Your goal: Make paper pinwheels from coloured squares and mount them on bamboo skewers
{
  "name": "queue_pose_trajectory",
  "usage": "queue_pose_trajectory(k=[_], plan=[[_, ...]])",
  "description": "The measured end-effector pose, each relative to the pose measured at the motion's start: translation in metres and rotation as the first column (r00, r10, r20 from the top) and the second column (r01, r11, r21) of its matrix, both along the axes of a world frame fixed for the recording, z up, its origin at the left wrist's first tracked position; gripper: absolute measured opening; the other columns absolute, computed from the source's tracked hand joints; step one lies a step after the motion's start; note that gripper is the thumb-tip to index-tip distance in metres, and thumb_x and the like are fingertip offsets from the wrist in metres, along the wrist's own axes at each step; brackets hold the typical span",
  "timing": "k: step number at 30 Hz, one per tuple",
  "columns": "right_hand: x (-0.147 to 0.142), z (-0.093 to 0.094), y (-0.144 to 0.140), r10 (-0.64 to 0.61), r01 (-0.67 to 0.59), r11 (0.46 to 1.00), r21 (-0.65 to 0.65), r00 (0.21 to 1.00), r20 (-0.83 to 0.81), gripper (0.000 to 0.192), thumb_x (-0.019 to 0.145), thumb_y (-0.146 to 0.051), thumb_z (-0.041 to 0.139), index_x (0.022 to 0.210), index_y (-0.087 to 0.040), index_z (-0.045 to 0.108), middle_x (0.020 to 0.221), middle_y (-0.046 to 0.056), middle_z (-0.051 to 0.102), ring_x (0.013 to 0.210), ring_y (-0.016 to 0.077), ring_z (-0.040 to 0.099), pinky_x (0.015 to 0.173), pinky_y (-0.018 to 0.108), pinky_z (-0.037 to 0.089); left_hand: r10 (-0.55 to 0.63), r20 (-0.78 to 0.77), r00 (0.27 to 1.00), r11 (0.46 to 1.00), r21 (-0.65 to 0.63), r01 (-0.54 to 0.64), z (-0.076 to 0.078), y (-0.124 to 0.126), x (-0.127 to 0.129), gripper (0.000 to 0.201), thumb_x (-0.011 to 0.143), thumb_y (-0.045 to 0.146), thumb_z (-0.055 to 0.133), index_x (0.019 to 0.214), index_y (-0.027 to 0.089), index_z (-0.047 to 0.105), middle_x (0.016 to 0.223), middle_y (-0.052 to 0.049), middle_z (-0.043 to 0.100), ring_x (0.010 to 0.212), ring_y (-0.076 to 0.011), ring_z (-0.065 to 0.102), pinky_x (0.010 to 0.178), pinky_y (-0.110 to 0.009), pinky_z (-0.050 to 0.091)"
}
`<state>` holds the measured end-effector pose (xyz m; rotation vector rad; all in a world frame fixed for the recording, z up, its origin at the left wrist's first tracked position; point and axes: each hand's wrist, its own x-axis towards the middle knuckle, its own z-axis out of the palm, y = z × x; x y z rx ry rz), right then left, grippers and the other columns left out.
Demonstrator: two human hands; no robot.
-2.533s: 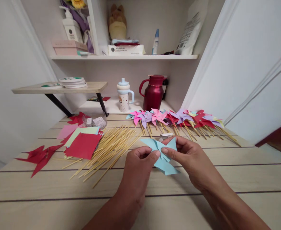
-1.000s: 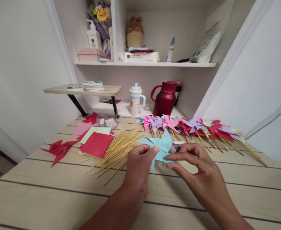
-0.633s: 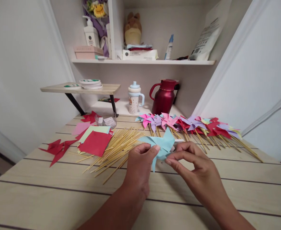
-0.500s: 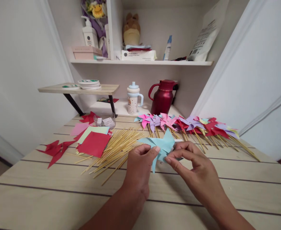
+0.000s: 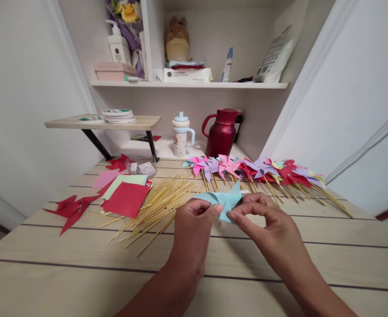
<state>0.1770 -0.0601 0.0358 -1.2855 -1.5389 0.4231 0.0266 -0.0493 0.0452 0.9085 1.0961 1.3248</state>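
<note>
A light blue paper pinwheel is held up over the table between my two hands. My left hand grips its left side, with the thumb pressed on the front near the middle. On the other side, my right hand pinches the lower right edge between thumb and forefinger. The back of the pinwheel is hidden, and a small white bit shows behind it at the right. Left of my hands lies a loose pile of thin wooden sticks. Beyond my right hand, several finished pinwheels on sticks lie in a row.
Red paper squares and a red folded pinwheel lie at the left. A plastic box sits behind them. Farther back stand a small raised shelf, a cup and a red jug.
The pinwheel has tilted in my hands, so its lower blade no longer hangs in view. Both hands keep their hold on it. The whole view has shifted slightly.
</note>
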Motion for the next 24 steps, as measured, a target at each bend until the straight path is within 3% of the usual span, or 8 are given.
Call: queue_pose_trajectory(k=[10, 17, 20, 24], plan=[[0.0015, -0.0016, 0.0016, -0.008, 0.008, 1.000, 0.010, 0.999, 0.038, 0.015, 0.079, -0.036, 0.074, 0.068, -0.026, 0.071, 0.090, 0.005, 0.057, 0.095, 0.0252, 0.057, 0.080, 0.036, 0.047, -0.033, -0.102, 0.994, 0.999, 0.036, 0.037, -0.0032, 0.0016, -0.0009, 0.018, 0.068, 0.030, 0.077, 0.061, 0.017, 0.067, 0.061, 0.003, 0.053, 0.057, -0.0097, 0.039, 0.056, -0.025, 0.032], [-0.0011, -0.0026, 0.0010, -0.022, 0.022, 1.000, 0.019, 0.999, 0.028, 0.018, 0.079, -0.036, 0.075, 0.066, -0.025, 0.070, 0.087, 0.003, 0.057, 0.091, 0.0227, 0.057, 0.079, 0.034, 0.045, -0.055, -0.097, 0.994, 0.997, 0.054, 0.060, 0.0013, -0.0016, -0.0004, 0.027, 0.070, 0.031, 0.075, 0.055, 0.017, 0.057, 0.059, 0.004, 0.042, 0.059, -0.0098, 0.034, 0.056, -0.024, 0.030], [0.0015, -0.0027, 0.0016, -0.015, 0.015, 1.000, 0.011, 0.999, -0.039, 0.019, 0.080, -0.040, 0.075, 0.069, -0.025, 0.069, 0.088, 0.003, 0.058, 0.092, 0.0227, 0.056, 0.080, 0.034, 0.045, -0.060, -0.060, 0.996, 0.998, 0.024, 0.062, 0.0018, -0.0009, -0.0008, 0.029, 0.070, 0.032, 0.074, 0.055, 0.018, 0.054, 0.059, 0.005, 0.040, 0.057, -0.0097, 0.033, 0.055, -0.024, 0.028], [0.0068, -0.0024, 0.0045, -0.021, 0.011, 0.999, -0.036, 0.954, -0.298, 0.023, 0.085, -0.047, 0.070, 0.098, -0.029, 0.068, 0.097, 0.003, 0.063, 0.089, 0.0207, 0.058, 0.078, 0.034, 0.047, -0.085, -0.012, 0.996, 0.996, -0.031, 0.085, -0.0017, 0.0022, -0.0032, 0.029, 0.068, 0.035, 0.075, 0.056, 0.018, 0.055, 0.059, 0.004, 0.043, 0.056, -0.0098, 0.036, 0.056, -0.024, 0.028]])
